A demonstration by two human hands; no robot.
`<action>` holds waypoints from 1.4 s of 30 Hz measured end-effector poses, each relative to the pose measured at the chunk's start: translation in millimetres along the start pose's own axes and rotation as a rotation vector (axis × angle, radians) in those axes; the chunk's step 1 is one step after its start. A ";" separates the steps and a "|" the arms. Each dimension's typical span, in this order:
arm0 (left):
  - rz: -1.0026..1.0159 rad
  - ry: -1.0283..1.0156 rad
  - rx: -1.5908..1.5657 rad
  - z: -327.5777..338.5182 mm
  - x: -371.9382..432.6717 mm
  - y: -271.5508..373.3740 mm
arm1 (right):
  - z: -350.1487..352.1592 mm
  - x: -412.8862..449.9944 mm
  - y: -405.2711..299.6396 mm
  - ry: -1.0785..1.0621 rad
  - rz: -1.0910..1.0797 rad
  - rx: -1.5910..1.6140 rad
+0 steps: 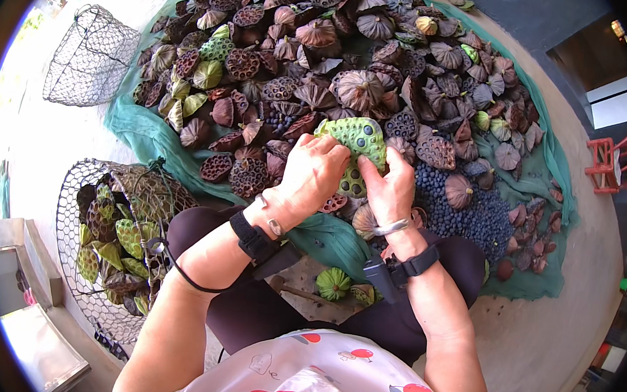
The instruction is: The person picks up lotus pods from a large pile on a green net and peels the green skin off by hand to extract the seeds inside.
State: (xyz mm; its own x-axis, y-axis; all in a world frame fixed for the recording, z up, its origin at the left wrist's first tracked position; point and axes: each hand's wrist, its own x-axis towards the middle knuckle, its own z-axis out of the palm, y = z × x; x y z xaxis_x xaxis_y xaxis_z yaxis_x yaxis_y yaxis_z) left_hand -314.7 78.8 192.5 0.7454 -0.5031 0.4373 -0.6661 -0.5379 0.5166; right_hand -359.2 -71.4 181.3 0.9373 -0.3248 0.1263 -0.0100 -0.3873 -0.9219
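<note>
Both hands hold one green lotus seed pod (363, 139) in front of my knees, its holed face with dark seeds turned up. My left hand (315, 171) grips its left edge, fingers curled over it. On the right side, my right hand (389, 185) has its thumb on the pod's face; the fingers behind are partly hidden. Beyond the hands lies a large heap of dried brown lotus seed pods (360, 89) with a few green ones. Loose dark lotus seeds (456, 207) are piled to the right of my right hand.
The heap rests on green netting (157, 145). A wire mesh basket (72, 282) with greenish pods lies at the left, and another mesh basket (89, 57) stands behind it. Between my legs are a green pod (333, 284) and a wooden handle (306, 294). A red chair (606, 164) is far right.
</note>
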 end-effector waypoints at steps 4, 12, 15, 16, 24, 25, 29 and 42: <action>0.041 0.026 0.084 9.7 -3.4 2.0 | -0.1 -5.4 -5.9 -0.003 -0.028 -0.015; -0.124 0.060 -0.241 -4.4 5.2 7.5 | -4.9 4.6 6.3 0.018 0.033 0.002; -0.176 0.189 -0.215 -17.4 13.0 2.0 | -10.6 14.6 20.3 0.056 0.156 0.114; -0.182 0.198 -0.128 -18.0 12.8 -9.2 | -9.7 14.8 23.2 0.072 0.157 0.156; -0.076 -0.072 -0.158 -12.5 4.8 2.7 | -7.9 12.2 18.5 0.095 0.131 0.177; -0.087 -0.108 -0.183 -9.2 2.4 3.4 | -7.8 11.6 18.9 0.085 0.110 0.144; -0.064 -0.095 -0.124 -2.9 -4.1 0.7 | -7.5 9.4 6.1 0.089 0.052 0.051; -0.078 -0.132 -0.150 4.2 -3.5 1.0 | -8.8 8.4 15.4 0.054 0.022 0.076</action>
State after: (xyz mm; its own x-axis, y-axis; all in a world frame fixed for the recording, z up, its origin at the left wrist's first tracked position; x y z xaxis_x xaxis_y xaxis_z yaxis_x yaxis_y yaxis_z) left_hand -318.1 77.2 188.4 0.7781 -0.5538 0.2964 -0.5883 -0.4772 0.6529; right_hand -354.6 -87.7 171.5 0.9171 -0.3789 0.1237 -0.0018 -0.3142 -0.9493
